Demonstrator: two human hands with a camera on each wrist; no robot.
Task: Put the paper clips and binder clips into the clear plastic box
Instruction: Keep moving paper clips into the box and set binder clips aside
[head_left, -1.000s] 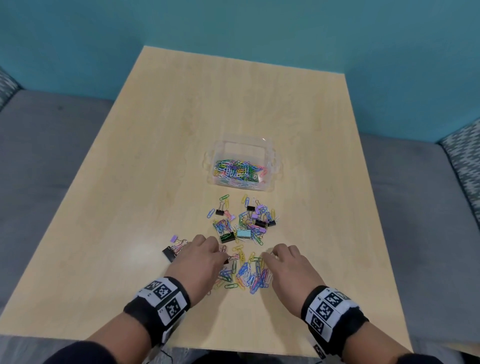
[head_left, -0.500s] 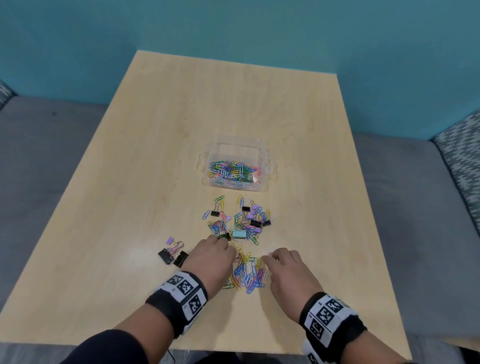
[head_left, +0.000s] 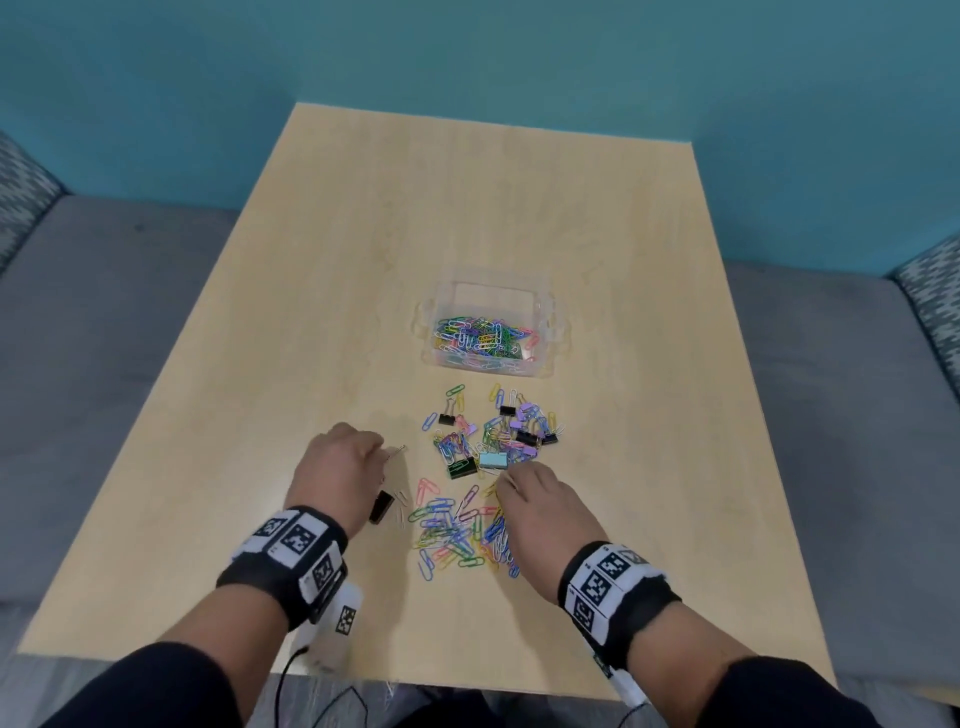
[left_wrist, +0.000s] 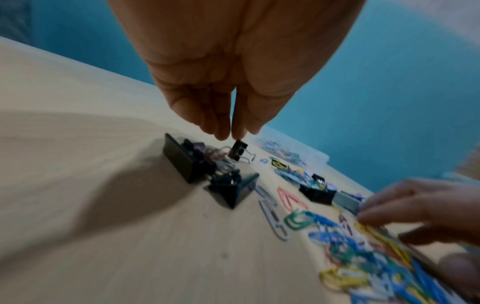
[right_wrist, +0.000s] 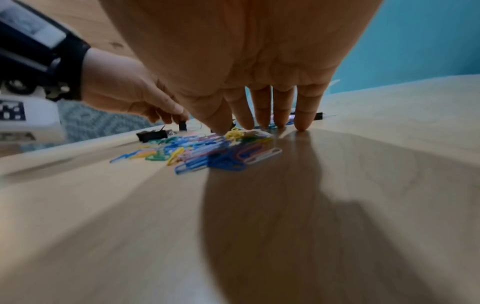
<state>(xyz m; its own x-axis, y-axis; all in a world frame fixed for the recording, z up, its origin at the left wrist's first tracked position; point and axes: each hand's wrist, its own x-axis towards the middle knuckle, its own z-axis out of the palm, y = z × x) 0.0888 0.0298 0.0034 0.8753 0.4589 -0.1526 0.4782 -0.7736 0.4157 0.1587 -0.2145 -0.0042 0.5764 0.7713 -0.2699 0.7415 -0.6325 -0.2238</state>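
The clear plastic box (head_left: 492, 285) stands mid-table with several coloured paper clips inside. In front of it lies a mixed heap of paper clips and binder clips (head_left: 498, 436), and nearer me a pile of paper clips (head_left: 457, 535). My left hand (head_left: 382, 452) is to the left of the heaps. In the left wrist view its fingertips (left_wrist: 221, 131) pinch a small black binder clip (left_wrist: 237, 152) just above two larger black binder clips (left_wrist: 182, 160). My right hand (head_left: 511, 475) rests straight fingers (right_wrist: 301, 121) on the table at the pile's far edge, next to a light blue binder clip (head_left: 492, 460).
The light wooden table (head_left: 467, 208) has bare surface to the left, right and behind the box. A grey sofa (head_left: 104, 312) surrounds it below a teal wall. A black binder clip (head_left: 382, 506) lies under my left wrist.
My left hand has moved left, away from the paper clip pile, to the black binder clips and pinched a small one. My right hand has slid forward to the pile's far edge.
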